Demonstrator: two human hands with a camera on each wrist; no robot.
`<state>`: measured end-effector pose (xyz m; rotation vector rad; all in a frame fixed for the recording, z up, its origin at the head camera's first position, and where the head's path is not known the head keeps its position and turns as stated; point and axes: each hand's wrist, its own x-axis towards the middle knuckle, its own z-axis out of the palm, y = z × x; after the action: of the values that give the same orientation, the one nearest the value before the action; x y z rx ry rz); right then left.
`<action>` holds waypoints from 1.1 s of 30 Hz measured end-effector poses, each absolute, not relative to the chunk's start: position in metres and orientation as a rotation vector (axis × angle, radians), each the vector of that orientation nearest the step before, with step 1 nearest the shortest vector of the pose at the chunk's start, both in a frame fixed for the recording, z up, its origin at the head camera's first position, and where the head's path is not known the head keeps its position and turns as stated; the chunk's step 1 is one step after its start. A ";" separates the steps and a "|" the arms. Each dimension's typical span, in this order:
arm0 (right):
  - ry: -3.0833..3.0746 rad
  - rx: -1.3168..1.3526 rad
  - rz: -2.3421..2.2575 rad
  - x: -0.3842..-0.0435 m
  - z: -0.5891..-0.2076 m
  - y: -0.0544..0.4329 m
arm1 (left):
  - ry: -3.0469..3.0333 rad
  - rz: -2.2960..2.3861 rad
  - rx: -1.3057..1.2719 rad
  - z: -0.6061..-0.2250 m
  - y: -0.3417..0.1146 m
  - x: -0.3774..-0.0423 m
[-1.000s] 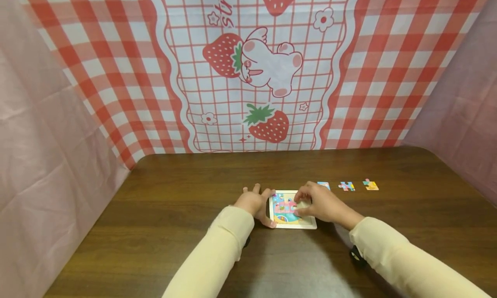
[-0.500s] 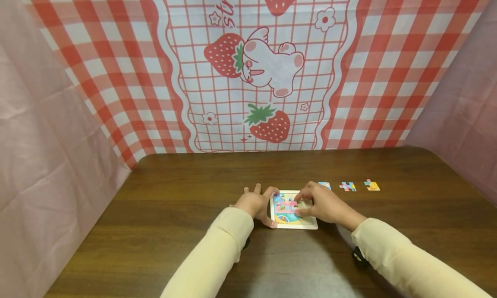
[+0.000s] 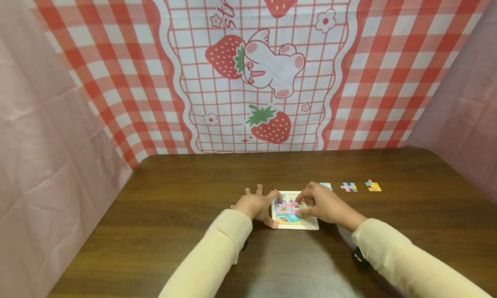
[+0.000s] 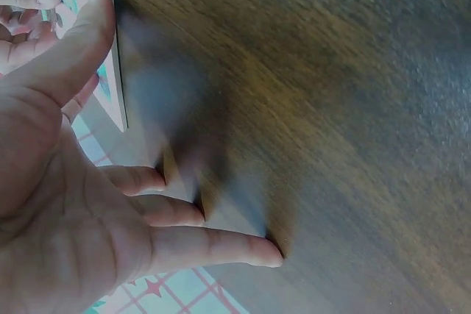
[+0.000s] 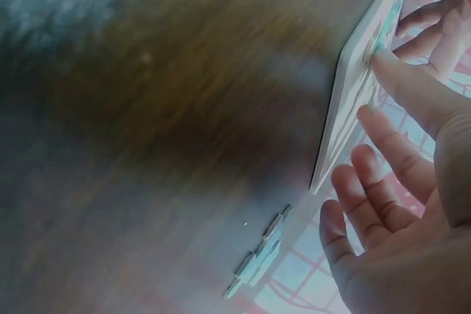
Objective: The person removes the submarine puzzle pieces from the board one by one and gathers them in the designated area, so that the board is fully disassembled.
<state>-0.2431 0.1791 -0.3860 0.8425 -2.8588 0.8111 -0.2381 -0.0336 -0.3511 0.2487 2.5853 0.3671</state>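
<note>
A square jigsaw puzzle in a pale frame (image 3: 314,225) lies on the dark wooden table, its left part filled with colourful pieces and a bare area at right. My left hand (image 3: 254,205) is at the frame's left side, with the thumb on the lower left corner and the forefinger reaching over the upper pieces. In the left wrist view, the other fingers (image 4: 213,246) are straight and spread on the table. My right hand (image 3: 324,203) pinches a pink puzzle piece (image 3: 293,207) between thumb and forefinger, inside the frame. Its remaining fingers (image 5: 379,182) are loosely bent in the right wrist view.
Behind the frame at right lie three loose puzzle pieces: a blue one (image 3: 326,186) partly behind my right hand, a pink-and-blue one (image 3: 349,187) and a yellow one (image 3: 373,186). A red checked cloth (image 3: 388,73) hangs at the table's back edge.
My left forefinger has moved right, from the frame's upper left corner onto the pieces. The right hand stays at the pink puzzle piece. The whole view has shifted slightly.
</note>
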 end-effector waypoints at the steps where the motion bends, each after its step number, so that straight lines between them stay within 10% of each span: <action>1: -2.851 0.846 0.806 -0.243 -0.386 0.179 | 2.585 0.366 0.250 -0.351 -0.034 -0.238; 33: -2.868 0.849 0.736 -0.241 -0.383 0.178 | 2.573 0.334 0.327 -0.351 -0.035 -0.238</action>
<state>-0.2405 0.1775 -0.3830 0.8493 -2.8677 0.7359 -0.2376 -0.0350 -0.3505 0.3269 2.5734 0.3342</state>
